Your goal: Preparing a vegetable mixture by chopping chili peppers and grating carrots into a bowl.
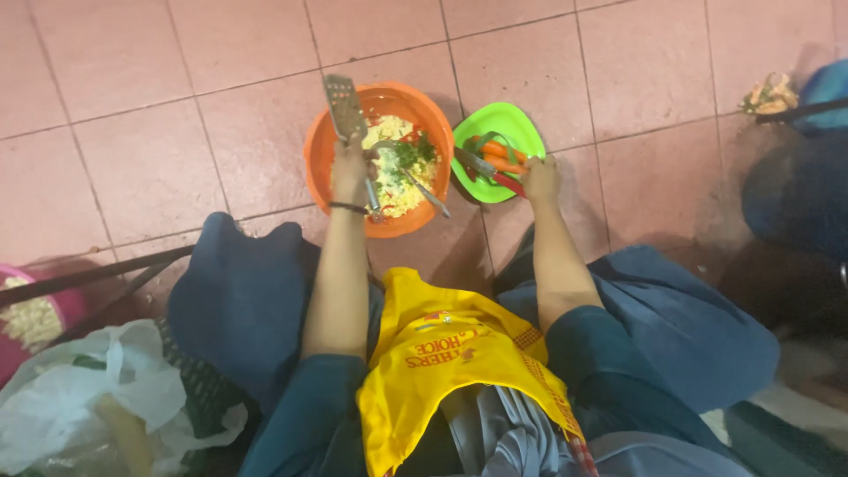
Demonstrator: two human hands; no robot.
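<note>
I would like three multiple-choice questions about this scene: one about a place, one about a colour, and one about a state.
1. Where does the green plate stand?
A. on the person's right of the orange bowl
B. inside the bowl
C. on the yellow apron

2. What colour is the bowl of chopped food?
A. blue
B. orange
C. white

3. What does the left hand do?
A. lies flat on the floor
B. rests on the knee
C. holds a metal grater over the bowl

Answers:
1 A, the plate sits on the pink tiles beside the bowl.
2 B, its rim is plainly orange.
3 C, the fingers grip the grater's lower end.
</note>
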